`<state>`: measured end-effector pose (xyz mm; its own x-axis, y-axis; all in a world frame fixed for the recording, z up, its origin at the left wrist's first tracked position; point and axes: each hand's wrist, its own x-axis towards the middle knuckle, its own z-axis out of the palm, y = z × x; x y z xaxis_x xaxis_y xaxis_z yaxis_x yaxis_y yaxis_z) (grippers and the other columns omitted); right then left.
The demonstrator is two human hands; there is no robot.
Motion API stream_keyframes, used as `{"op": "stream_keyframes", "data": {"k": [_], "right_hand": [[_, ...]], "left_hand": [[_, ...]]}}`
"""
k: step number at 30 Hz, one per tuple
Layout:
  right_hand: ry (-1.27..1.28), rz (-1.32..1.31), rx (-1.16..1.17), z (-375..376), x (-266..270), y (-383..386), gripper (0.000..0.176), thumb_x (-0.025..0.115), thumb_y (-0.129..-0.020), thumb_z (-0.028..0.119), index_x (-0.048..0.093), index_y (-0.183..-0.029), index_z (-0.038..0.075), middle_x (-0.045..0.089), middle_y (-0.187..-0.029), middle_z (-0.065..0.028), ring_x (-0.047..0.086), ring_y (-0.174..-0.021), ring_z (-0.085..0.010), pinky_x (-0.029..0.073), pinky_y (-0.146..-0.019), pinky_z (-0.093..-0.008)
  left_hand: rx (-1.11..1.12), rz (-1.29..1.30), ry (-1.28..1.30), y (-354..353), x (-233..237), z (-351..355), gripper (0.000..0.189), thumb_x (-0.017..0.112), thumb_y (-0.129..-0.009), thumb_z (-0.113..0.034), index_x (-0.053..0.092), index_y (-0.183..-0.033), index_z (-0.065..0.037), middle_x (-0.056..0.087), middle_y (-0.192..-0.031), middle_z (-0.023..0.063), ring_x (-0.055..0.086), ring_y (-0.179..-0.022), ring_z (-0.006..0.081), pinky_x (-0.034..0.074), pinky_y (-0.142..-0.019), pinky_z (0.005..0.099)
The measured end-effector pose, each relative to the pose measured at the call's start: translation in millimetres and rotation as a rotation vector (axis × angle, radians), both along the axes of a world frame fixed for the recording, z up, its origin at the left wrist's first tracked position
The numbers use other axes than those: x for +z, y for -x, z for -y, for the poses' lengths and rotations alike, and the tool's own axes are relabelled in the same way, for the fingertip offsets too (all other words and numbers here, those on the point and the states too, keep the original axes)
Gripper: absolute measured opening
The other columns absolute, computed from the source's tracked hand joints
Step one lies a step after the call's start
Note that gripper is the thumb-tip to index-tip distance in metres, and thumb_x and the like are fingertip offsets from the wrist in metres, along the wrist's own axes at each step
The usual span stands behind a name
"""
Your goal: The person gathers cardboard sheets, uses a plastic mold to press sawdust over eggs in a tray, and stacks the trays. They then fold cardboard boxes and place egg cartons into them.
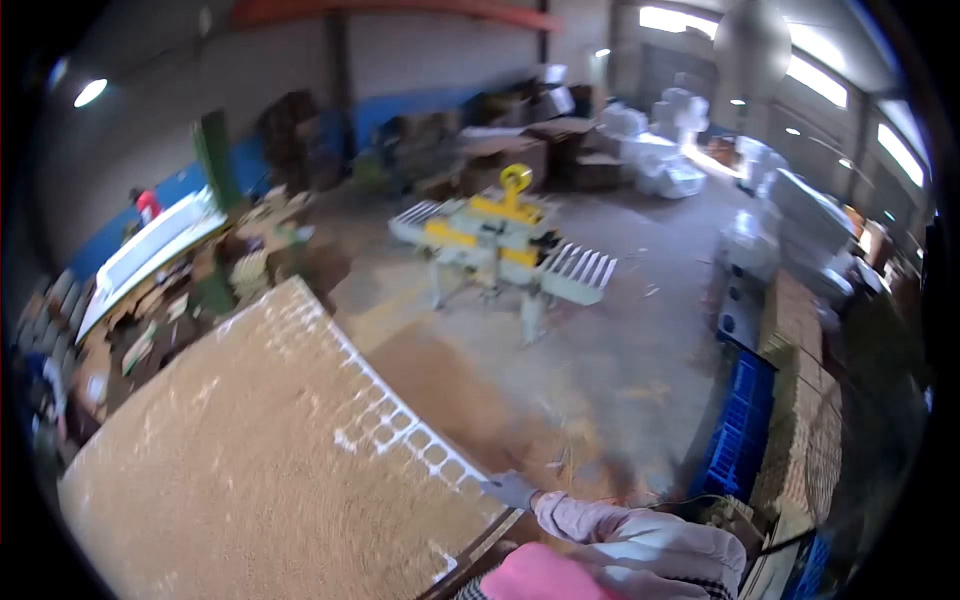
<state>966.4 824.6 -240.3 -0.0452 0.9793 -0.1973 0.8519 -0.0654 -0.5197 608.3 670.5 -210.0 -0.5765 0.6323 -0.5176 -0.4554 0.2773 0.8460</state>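
Note:
My right hand (pixel 511 490), in a light pink sleeve (pixel 585 517), reaches to the near right edge of a wide surface covered with loose brown grainy material (pixel 250 450). Along that edge a white lattice of square cells (pixel 410 432) shows through, its bars partly buried. The fingers touch or lie just beside the lattice's end; blur hides whether they grip it. My left hand is out of view.
A green and yellow machine with roller ends (pixel 490 235) stands on the concrete floor beyond. On the right are a blue plastic crate (pixel 738 420) and tall stacked tan sheets (pixel 800 420). Boxes (pixel 505 160) and white wrapped bundles (pixel 665 175) are at the back. A person in red (pixel 148 206) is far left.

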Motion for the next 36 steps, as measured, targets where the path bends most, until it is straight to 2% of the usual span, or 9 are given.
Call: {"op": "stream_keyframes", "data": {"k": [2, 3, 7, 11, 19, 25, 27, 31, 36], "right_hand": [[-0.234, 0.409, 0.488, -1, 12, -1, 0.025, 0.049, -0.088, 0.032, 0.066, -0.089, 0.014, 0.063, -0.076, -0.0146, 0.063, -0.069, -0.0305, 0.049, -0.061, -0.0437], [-0.42, 0.298, 0.52, 0, 17, -3, 0.02, 0.051, -0.086, 0.029, 0.065, -0.082, 0.016, 0.06, -0.065, -0.0122, 0.061, -0.058, -0.0268, 0.047, -0.049, -0.0417], [-0.065, -0.094, 0.129, -17, 17, -3, 0.038, 0.061, -0.082, 0.038, 0.058, -0.076, 0.001, 0.057, -0.073, -0.0191, 0.055, -0.071, -0.0376, 0.042, -0.064, -0.0457], [-0.088, -0.077, 0.302, -19, 39, 1, 0.04, 0.06, -0.083, 0.038, 0.056, -0.081, -0.001, 0.054, -0.08, -0.0201, 0.048, -0.083, -0.0374, 0.039, -0.077, -0.0439], [0.022, -0.406, 0.289, -14, 21, -22, 0.037, 0.064, -0.081, 0.036, 0.056, -0.086, 0.0, 0.053, -0.082, -0.0164, 0.048, -0.081, -0.0328, 0.039, -0.074, -0.0423], [0.158, -0.385, 0.081, -18, 17, -5, 0.03, 0.065, -0.076, 0.033, 0.059, -0.078, 0.003, 0.058, -0.073, -0.0145, 0.054, -0.077, -0.0292, 0.043, -0.068, -0.0429], [0.181, -0.362, 0.09, -19, 13, -8, 0.036, 0.066, -0.074, 0.037, 0.061, -0.077, 0.002, 0.06, -0.065, -0.0136, 0.057, -0.06, -0.03, 0.045, -0.058, -0.0416], [0.288, -0.389, -0.045, -17, 55, -7, 0.053, 0.069, -0.074, 0.042, 0.057, -0.107, 0.004, 0.062, -0.098, -0.0136, 0.058, -0.086, -0.0216, 0.045, -0.076, -0.0372], [0.288, -0.493, -0.082, -32, 46, -4, 0.053, 0.071, -0.074, 0.042, 0.058, -0.1, -0.002, 0.062, -0.089, -0.0107, 0.057, -0.078, -0.0207, 0.045, -0.072, -0.0326]], "left_hand": [[0.19, 0.202, -0.074, -9, -35, -7, 0.06, 0.045, -0.088, -0.043, 0.03, -0.131, -0.005, 0.034, -0.134, 0.0247, 0.036, -0.119, 0.0406, 0.029, -0.099, 0.0501], [0.297, 0.256, -0.109, -8, -50, -3, 0.061, 0.044, -0.088, -0.044, 0.029, -0.132, -0.004, 0.033, -0.134, 0.0239, 0.036, -0.12, 0.0396, 0.029, -0.099, 0.0492], [0.699, 0.17, -0.118, -13, -85, 22, 0.065, 0.042, -0.09, -0.047, 0.027, -0.135, -0.002, 0.032, -0.137, 0.021, 0.037, -0.121, 0.0359, 0.029, -0.101, 0.0456], [0.936, -0.081, -0.022, -16, -90, 2, 0.069, 0.039, -0.091, -0.05, 0.025, -0.138, -0.001, 0.031, -0.139, 0.018, 0.037, -0.122, 0.0322, 0.029, -0.103, 0.0421], [0.701, -0.647, 0.549, 37, -131, 27, 0.074, 0.031, -0.093, -0.054, 0.02, -0.141, 0.001, 0.022, -0.145, 0.0215, 0.026, -0.132, 0.0335, 0.02, -0.108, 0.0379], [0.757, -0.427, 0.078, 11, -52, -28, 0.063, 0.033, -0.094, -0.047, 0.028, -0.136, 0.001, 0.031, -0.139, 0.0175, 0.032, -0.124, 0.0296, 0.026, -0.103, 0.0365], [0.705, -0.336, 0.028, -2, -35, -33, 0.061, 0.035, -0.094, -0.045, 0.03, -0.134, 0.0, 0.033, -0.136, 0.0164, 0.034, -0.121, 0.0283, 0.028, -0.101, 0.036], [0.652, -0.227, 0.027, -22, -12, -41, 0.056, 0.039, -0.093, -0.043, 0.036, -0.13, 0.0, 0.038, -0.13, 0.0143, 0.038, -0.115, 0.0258, 0.032, -0.097, 0.0351], [0.65, -0.14, -0.053, -17, 2, -33, 0.05, 0.044, -0.093, -0.039, 0.042, -0.125, 0.0, 0.043, -0.123, 0.0117, 0.043, -0.106, 0.0227, 0.037, -0.091, 0.034]]}}
